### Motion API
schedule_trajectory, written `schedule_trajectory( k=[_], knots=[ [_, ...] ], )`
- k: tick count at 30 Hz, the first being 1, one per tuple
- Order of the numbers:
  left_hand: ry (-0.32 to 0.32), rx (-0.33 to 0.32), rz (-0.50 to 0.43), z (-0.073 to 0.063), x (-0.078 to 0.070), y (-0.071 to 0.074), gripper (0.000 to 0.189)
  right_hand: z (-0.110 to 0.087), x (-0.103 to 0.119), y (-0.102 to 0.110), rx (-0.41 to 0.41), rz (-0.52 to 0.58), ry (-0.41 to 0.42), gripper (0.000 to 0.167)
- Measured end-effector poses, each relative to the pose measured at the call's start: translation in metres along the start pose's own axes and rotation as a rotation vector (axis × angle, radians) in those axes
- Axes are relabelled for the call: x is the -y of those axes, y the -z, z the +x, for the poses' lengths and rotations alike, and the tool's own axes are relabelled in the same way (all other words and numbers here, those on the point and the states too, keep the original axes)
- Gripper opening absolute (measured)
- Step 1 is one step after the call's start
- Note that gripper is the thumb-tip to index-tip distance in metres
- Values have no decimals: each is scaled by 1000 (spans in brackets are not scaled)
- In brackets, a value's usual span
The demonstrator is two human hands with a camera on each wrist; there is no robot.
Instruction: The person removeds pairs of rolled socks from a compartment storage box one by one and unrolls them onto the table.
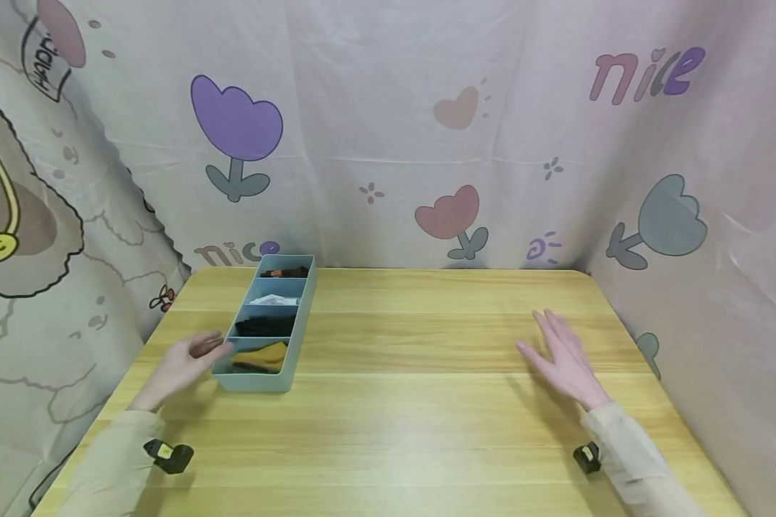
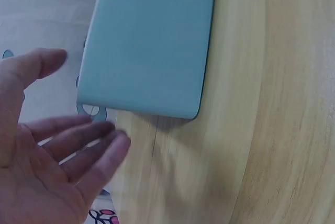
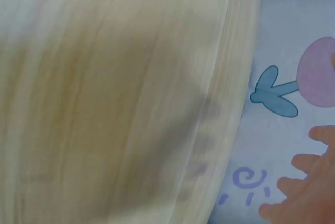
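A light blue divided storage box (image 1: 299, 337) stands on the left of the wooden table. Its nearest compartment contains a mustard-yellow folded cloth item (image 1: 265, 357), and the one behind it a black cloth item (image 1: 266, 326). Farther back lie a white item (image 1: 274, 299) and a dark brown item (image 1: 286, 273). My left hand (image 1: 184, 365) is at the box's left near corner, fingers loosely bent and thumb apart; the left wrist view shows a gap between fingers and box wall (image 2: 149, 46). Over the table's right side, my right hand (image 1: 565, 362) has its fingers spread and holds nothing.
The wooden table (image 1: 414, 416) reaches back to a printed curtain (image 1: 375, 108), which also hangs along the left and right sides. Each sleeve carries a small black wrist camera, the left one (image 1: 169, 456) and the right one (image 1: 587, 457).
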State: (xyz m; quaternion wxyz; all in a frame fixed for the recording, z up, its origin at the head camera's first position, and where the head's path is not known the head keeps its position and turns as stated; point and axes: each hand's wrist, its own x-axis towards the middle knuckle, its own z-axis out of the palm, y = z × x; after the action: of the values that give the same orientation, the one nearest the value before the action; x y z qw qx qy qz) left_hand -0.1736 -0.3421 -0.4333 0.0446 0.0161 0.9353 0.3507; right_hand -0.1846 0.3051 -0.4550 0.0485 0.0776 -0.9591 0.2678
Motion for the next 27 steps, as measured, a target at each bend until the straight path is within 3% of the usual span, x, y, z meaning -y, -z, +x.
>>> schedule_trajectory(
  k=[4,11,14,18,27],
  knots=[
    [1,19,-82,-2,5,1,59,6,5,-1,32,64,18,78],
    [-79,15,-205,-3,13,-1,46,13,14,-5,83,105,38,77],
    [-85,28,-230,-2,15,-1,46,14,19,-7,96,102,47,77],
    [-92,48,-243,-1,11,-4,46,15,26,-11,100,93,67,76],
    [-177,53,-282,-2,0,-19,42,21,57,-28,145,140,114,80]
  ],
)
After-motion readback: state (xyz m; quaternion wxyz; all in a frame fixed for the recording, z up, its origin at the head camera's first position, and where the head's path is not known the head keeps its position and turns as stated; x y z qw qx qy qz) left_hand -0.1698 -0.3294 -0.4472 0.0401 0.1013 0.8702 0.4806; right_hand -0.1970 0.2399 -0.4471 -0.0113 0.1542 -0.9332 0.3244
